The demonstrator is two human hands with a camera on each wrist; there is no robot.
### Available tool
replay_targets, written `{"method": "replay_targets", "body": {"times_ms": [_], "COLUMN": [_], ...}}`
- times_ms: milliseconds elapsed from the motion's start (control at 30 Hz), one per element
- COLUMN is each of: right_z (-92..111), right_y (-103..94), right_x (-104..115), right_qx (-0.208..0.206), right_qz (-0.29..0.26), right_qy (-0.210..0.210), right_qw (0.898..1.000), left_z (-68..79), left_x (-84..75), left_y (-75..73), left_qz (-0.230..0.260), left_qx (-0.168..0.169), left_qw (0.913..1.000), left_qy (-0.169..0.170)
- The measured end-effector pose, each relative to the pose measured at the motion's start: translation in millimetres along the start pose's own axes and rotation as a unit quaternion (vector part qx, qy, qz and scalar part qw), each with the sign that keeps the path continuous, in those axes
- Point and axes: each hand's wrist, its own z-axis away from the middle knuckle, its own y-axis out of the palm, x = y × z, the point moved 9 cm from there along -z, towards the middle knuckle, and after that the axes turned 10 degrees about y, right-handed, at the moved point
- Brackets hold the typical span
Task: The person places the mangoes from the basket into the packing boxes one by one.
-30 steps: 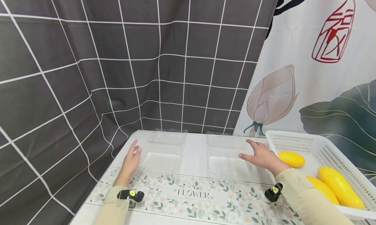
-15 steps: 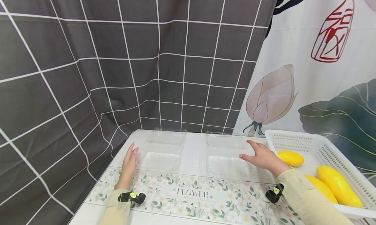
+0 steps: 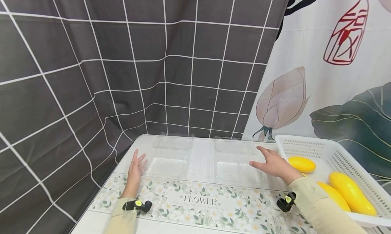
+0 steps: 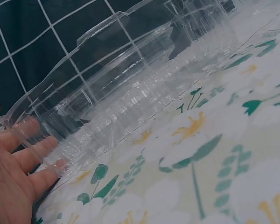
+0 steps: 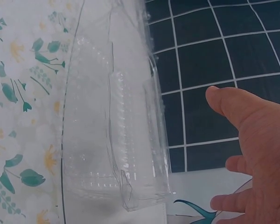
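Note:
Two clear plastic clamshell boxes stand with lids raised toward the back of the table: a left box (image 3: 168, 167) and a right box (image 3: 233, 169). My left hand (image 3: 135, 169) is at the left box's outer side, fingers spread. In the left wrist view, the fingertips (image 4: 46, 147) lie against the clear wall of that box. My right hand (image 3: 273, 162) hovers beside the right box with thumb and fingers apart, holding nothing. The right wrist view shows the hand (image 5: 261, 154) a little away from the right box (image 5: 126, 130).
A white perforated basket (image 3: 323, 144) at the right holds several yellow oval objects (image 3: 351, 191). A floral mat strip (image 3: 201, 207) printed FLOWER crosses the table in front of the boxes. A dark grid curtain (image 3: 180, 74) hangs behind.
My left hand has turned slightly and its fingers have spread at the left box's side. The right hand has stayed almost still. Both boxes are where they were.

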Motion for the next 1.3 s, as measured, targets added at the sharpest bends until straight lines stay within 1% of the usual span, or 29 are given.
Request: {"method": "replay_targets", "body": {"times_ms": [133,233,433,533,767,900,1000,1033,1133,1233,1300], "right_z": [2,3,2,0,-4,-7,-9,-9,-12,-14,-15], "right_y": [-1.4,-2.9,-11.0,-16.3,-30.1,-37.8,-43.5,-45.4,-49.7,-53.8,-57.4], "right_x": [0,0,0,-1,-19,-29,-40,-45,-61,-76,-86], "right_qx": [-0.003,-0.004,-0.021,-0.03,-0.034,-0.031,-0.025,-0.022,-0.009,0.002,0.007], "right_qz": [-0.005,-0.006,-0.018,-0.027,-0.026,-0.032,-0.031,-0.03,-0.024,-0.02,-0.018], "right_qy": [-0.006,-0.013,-0.037,-0.041,-0.011,-0.002,0.013,0.019,0.042,0.056,0.067], "right_qw": [1.0,1.0,0.999,0.998,0.999,0.999,0.999,0.999,0.999,0.998,0.998], "left_z": [0.4,0.8,0.8,0.8,1.0,1.0,5.1,5.0,5.1,1.3,1.1], "left_x": [0.7,2.3,1.2,1.6,5.1,6.3,-5.9,-6.0,-7.4,2.1,1.2], "left_y": [2.7,3.2,2.8,2.4,2.7,1.9,4.3,4.4,4.7,2.8,2.8], "left_qz": [-0.003,0.0,0.001,-0.001,-0.008,-0.014,-0.014,-0.015,-0.011,-0.006,-0.008], "left_qx": [0.014,0.018,0.018,0.013,0.008,0.006,0.009,0.01,0.013,0.014,0.015], "left_qw": [0.9999,0.9998,0.9995,0.9995,0.9999,0.9999,0.9999,0.9998,0.9998,0.9996,0.9994], "left_qy": [0.006,0.009,0.026,0.028,0.012,0.004,0.0,-0.002,0.008,0.022,0.03]}}
